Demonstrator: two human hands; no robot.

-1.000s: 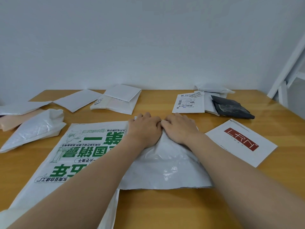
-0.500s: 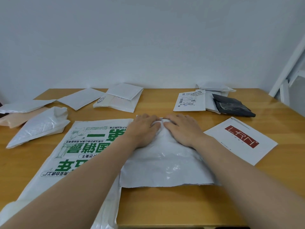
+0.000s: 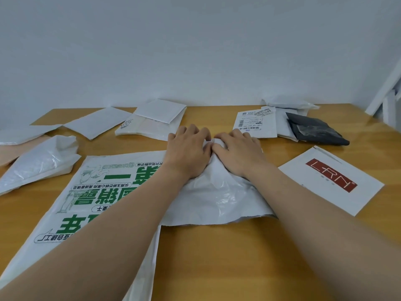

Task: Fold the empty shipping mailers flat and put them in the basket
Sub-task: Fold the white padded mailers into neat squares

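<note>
A crinkled white plastic mailer (image 3: 217, 198) lies on the wooden table (image 3: 217, 257) in front of me. My left hand (image 3: 186, 153) and my right hand (image 3: 238, 153) lie palm down side by side on its far edge and press it onto the table. A small bulge of plastic shows between the two thumbs. The mailer's torn near edge lies flat. Its left part overlaps a large white bag with green print (image 3: 97, 192). No basket is in view.
A white envelope with a red logo (image 3: 329, 181) lies to the right. At the back right are a labelled mailer (image 3: 253, 124) and a black mailer (image 3: 314, 131). White mailers (image 3: 160, 118) lie at the back left, a puffed white bag (image 3: 36, 164) at the left.
Both hands have slid a little farther away along the white mailer, staying together. The view has shifted slightly; the other mailers lie as before.
</note>
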